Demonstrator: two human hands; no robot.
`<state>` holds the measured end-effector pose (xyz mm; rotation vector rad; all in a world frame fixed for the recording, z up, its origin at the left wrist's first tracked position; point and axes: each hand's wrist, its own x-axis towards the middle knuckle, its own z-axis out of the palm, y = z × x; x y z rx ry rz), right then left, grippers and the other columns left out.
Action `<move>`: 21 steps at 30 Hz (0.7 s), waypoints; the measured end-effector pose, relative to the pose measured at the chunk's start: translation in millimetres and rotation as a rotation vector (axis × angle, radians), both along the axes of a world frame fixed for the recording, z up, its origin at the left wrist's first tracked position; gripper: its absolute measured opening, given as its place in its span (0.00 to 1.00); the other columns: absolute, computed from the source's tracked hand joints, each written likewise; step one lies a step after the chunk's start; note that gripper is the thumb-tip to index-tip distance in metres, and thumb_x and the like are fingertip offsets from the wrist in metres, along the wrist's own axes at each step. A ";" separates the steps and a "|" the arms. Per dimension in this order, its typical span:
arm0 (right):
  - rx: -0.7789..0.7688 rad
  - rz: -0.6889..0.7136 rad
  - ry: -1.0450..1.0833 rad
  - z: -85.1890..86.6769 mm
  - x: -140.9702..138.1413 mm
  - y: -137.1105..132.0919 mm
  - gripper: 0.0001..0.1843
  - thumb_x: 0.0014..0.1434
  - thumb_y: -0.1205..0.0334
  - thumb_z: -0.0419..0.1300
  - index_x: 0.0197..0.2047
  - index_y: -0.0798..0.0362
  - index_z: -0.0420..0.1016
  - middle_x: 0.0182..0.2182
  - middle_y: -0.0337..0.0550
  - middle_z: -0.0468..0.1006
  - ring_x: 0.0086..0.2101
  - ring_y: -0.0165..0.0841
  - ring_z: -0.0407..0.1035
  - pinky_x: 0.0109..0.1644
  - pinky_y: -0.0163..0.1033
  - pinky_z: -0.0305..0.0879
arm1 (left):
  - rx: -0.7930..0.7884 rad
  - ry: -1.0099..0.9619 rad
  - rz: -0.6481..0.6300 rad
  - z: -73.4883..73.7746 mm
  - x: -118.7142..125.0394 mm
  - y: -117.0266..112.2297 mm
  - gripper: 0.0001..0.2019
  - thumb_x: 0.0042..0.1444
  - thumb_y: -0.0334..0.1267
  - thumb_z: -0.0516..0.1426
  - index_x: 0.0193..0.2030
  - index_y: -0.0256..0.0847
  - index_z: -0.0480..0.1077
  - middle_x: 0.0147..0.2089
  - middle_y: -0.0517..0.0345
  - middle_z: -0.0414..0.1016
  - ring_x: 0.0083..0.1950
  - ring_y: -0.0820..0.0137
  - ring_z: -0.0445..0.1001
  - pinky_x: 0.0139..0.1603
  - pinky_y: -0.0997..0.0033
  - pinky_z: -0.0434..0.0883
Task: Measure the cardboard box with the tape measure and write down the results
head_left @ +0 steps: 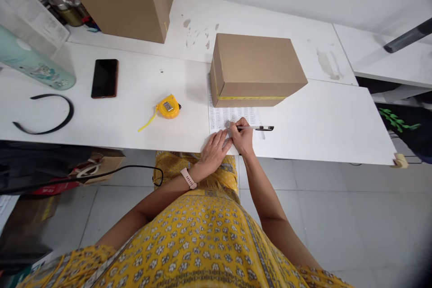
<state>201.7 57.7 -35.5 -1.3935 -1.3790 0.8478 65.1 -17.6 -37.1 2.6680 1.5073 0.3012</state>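
Here, the right hand [242, 138] pinches a slim pen [266, 128], clear-barrelled with a dark end, over thin printed paper [236, 113] on the smooth white table [320, 121]. The left hand [215, 147] lies flat at the paper's near edge, fingers stretched, gripping nothing. A sharp-cornered brown cardboard box [258, 60] covers the paper's far part; a rounded yellow tape measure [169, 106] sits apart, leftward.

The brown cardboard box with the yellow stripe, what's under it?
A white printed paper sheet peeks out from beneath the brown cardboard box at its front and left, on the white tabletop. The box covers the rest, so anything else underneath can't be seen.
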 end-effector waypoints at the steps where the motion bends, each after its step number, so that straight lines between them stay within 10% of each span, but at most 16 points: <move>1: -0.004 0.002 0.000 -0.3 0.1 0.0 0.16 0.59 0.56 0.60 0.25 0.47 0.57 0.20 0.30 0.59 0.25 0.28 0.55 0.32 0.37 0.55 | 0.000 -0.004 0.003 -0.1 0.1 0.0 0.24 0.68 0.29 0.52 0.69 0.32 0.67 0.74 0.34 0.62 0.75 0.49 0.62 0.74 0.47 0.62; 21: 0.000 -0.010 -0.011 2.5 -0.1 -0.4 0.16 0.59 0.56 0.60 0.25 0.47 0.57 0.21 0.30 0.59 0.26 0.29 0.55 0.33 0.38 0.55 | 0.004 -0.014 0.002 -1.2 -0.2 -0.3 0.24 0.67 0.28 0.52 0.69 0.32 0.67 0.74 0.33 0.62 0.75 0.50 0.62 0.75 0.47 0.61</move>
